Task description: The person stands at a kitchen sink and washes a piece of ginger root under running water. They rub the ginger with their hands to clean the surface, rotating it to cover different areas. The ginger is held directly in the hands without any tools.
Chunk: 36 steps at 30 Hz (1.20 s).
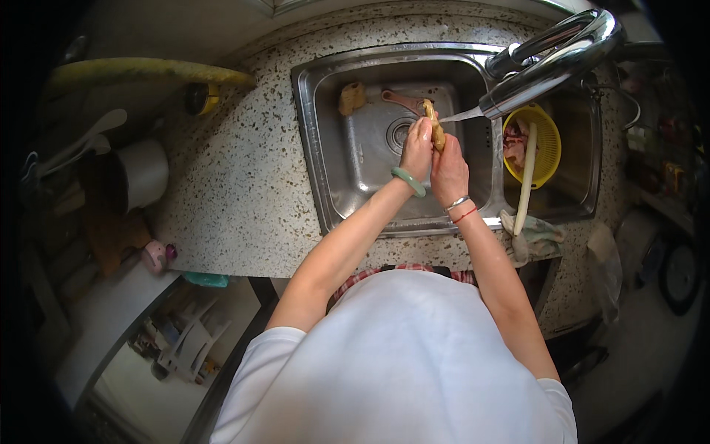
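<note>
A knobbly piece of ginger (436, 133) is held over the left sink basin (333, 159). My left hand (416, 153), with a green bangle at its wrist, closes on the ginger from the left. From below and the right, my right hand (450, 172) grips it too. Water runs from the chrome faucet (555, 74) onto the ginger. On the basin floor, just beyond my hands, lies a reddish-brown peeler-like tool (399, 100), partly hidden by the ginger. A tan block (352, 98), perhaps a sponge, rests in the basin's far left corner.
In the right basin stands a yellow basket (551, 144) with pinkish raw meat (515, 144). A long pale rod (526, 185) leans across its edge. A damp cloth (540, 238) lies on the front rim. Left on the speckled counter (229, 177) is a metal pot (144, 174).
</note>
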Each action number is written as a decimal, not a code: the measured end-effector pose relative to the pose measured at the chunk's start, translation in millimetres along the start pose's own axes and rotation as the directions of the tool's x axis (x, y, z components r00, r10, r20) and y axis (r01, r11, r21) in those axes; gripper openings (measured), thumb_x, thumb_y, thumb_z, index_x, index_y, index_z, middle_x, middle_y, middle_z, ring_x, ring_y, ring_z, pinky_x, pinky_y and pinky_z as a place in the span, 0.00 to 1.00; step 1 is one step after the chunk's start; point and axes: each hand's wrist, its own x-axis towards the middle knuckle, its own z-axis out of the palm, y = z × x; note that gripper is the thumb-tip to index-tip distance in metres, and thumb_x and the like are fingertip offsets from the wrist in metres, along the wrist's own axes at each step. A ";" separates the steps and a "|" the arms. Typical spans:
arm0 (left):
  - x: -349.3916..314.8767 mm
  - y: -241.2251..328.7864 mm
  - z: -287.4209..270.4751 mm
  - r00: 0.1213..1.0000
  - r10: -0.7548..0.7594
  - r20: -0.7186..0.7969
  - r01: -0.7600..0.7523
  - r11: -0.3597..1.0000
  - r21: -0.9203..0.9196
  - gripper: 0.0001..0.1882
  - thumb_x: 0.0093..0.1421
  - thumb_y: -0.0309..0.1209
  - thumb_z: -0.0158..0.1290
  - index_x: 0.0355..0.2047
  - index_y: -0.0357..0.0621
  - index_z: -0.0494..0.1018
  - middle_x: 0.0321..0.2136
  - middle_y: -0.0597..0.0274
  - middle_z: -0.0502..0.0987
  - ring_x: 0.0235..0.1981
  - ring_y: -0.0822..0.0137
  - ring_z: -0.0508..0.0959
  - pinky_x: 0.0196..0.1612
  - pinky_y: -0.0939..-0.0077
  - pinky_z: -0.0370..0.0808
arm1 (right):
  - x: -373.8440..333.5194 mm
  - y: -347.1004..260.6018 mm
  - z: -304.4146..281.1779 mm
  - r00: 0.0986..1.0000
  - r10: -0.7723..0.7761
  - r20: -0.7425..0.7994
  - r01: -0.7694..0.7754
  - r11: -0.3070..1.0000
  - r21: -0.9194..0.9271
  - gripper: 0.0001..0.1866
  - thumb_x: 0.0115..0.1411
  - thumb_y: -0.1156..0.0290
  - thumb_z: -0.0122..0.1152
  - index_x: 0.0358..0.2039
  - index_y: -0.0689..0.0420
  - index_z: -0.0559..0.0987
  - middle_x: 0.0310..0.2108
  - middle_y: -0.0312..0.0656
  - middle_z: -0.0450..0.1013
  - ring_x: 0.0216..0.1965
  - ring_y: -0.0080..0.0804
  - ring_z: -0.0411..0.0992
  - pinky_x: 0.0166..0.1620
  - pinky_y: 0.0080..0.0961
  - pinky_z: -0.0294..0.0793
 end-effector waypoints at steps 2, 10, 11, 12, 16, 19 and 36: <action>6.3 -9.7 -3.8 0.998 0.058 -0.011 -0.057 0.997 0.048 0.21 0.66 0.45 0.36 0.43 0.42 0.71 0.23 0.75 0.65 0.23 0.82 0.61 0.28 0.89 0.60 | 1.0 -2.6 0.5 1.000 -0.018 0.008 0.019 1.000 -0.014 0.11 0.57 0.73 0.50 0.40 0.58 0.63 0.34 0.52 0.67 0.32 0.55 0.69 0.32 0.46 0.68; 32.3 10.1 -3.2 0.934 -0.340 -0.107 0.343 0.939 0.011 0.21 0.60 0.47 0.48 0.21 0.43 0.70 0.18 0.66 0.70 0.19 0.76 0.68 0.22 0.79 0.65 | -0.1 -7.0 0.8 0.996 -0.084 0.000 0.084 0.992 -0.090 0.13 0.55 0.74 0.52 0.41 0.58 0.65 0.34 0.52 0.68 0.32 0.54 0.69 0.30 0.44 0.68; 32.0 9.6 -2.3 0.954 -0.271 -0.130 0.281 0.957 0.065 0.21 0.60 0.47 0.48 0.21 0.43 0.70 0.17 0.67 0.70 0.19 0.76 0.68 0.22 0.79 0.65 | 0.6 -9.3 0.9 0.996 -0.086 0.005 0.086 0.991 -0.104 0.13 0.55 0.74 0.52 0.41 0.58 0.65 0.35 0.52 0.68 0.32 0.54 0.69 0.30 0.44 0.68; 31.3 9.0 -0.7 0.968 -0.200 -0.150 0.218 0.968 0.121 0.20 0.60 0.47 0.48 0.22 0.42 0.70 0.17 0.67 0.70 0.19 0.75 0.69 0.22 0.78 0.65 | 1.5 -12.5 0.4 0.999 -0.016 0.037 0.020 0.995 -0.101 0.15 0.54 0.74 0.53 0.42 0.58 0.65 0.36 0.51 0.67 0.34 0.54 0.69 0.31 0.43 0.68; 13.1 -4.9 12.8 0.894 0.412 -0.178 -0.249 0.785 0.568 0.16 0.61 0.41 0.45 0.33 0.37 0.69 0.23 0.54 0.74 0.26 0.54 0.73 0.32 0.66 0.69 | 4.3 -9.9 -1.8 1.000 -0.024 -0.013 0.025 0.996 0.085 0.10 0.62 0.65 0.41 0.42 0.55 0.65 0.37 0.52 0.67 0.33 0.55 0.69 0.33 0.46 0.68; 7.7 -2.3 8.0 0.913 0.356 -0.196 -0.198 0.811 0.551 0.19 0.61 0.43 0.44 0.34 0.36 0.70 0.25 0.51 0.76 0.29 0.52 0.76 0.35 0.64 0.70 | 0.4 -10.5 -0.3 0.997 -0.077 0.018 0.077 0.997 -0.020 0.09 0.57 0.72 0.48 0.38 0.58 0.64 0.35 0.52 0.67 0.32 0.55 0.69 0.30 0.45 0.69; -4.1 13.2 -8.1 0.984 -0.122 0.132 0.156 0.945 -0.287 0.19 0.65 0.40 0.40 0.47 0.41 0.70 0.23 0.76 0.64 0.23 0.82 0.59 0.29 0.88 0.61 | -1.6 -2.2 1.3 0.999 0.026 0.026 -0.027 0.999 0.018 0.11 0.58 0.72 0.50 0.40 0.57 0.64 0.33 0.52 0.69 0.32 0.56 0.69 0.31 0.46 0.68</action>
